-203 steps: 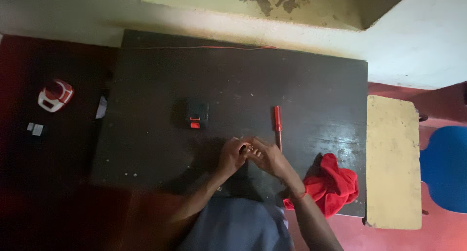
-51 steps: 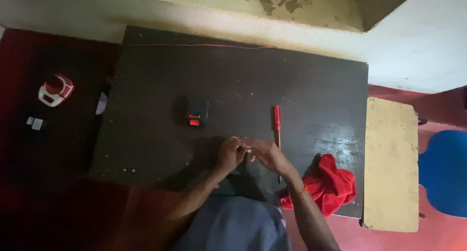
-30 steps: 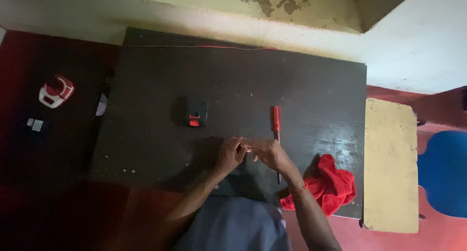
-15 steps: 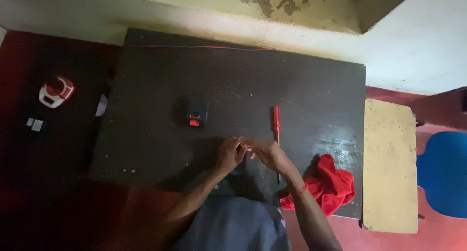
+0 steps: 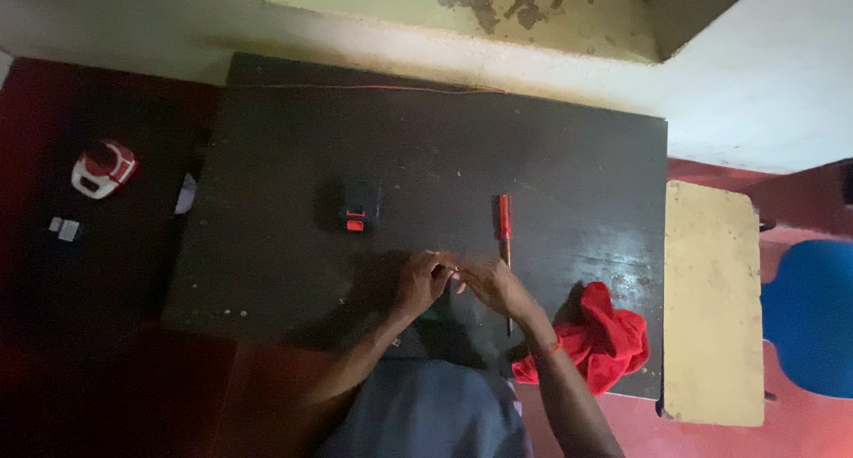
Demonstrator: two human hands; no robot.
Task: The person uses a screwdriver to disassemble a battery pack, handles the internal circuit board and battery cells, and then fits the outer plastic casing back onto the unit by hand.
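Observation:
Both hands meet at the near middle of a dark table. My left hand and my right hand are curled together, fingertips touching around something too small to make out. A red-handled screwdriver lies just beyond my right hand, its shaft running under it. A small black device with a red part lies a little beyond my left hand.
A crumpled red cloth lies at the table's near right corner. A yellowish bench and a blue seat stand to the right. On the dark floor at left sit a red and white round object and small white pieces.
The hands stay together at the same spot with only slight finger movement. Nothing else on the table has moved.

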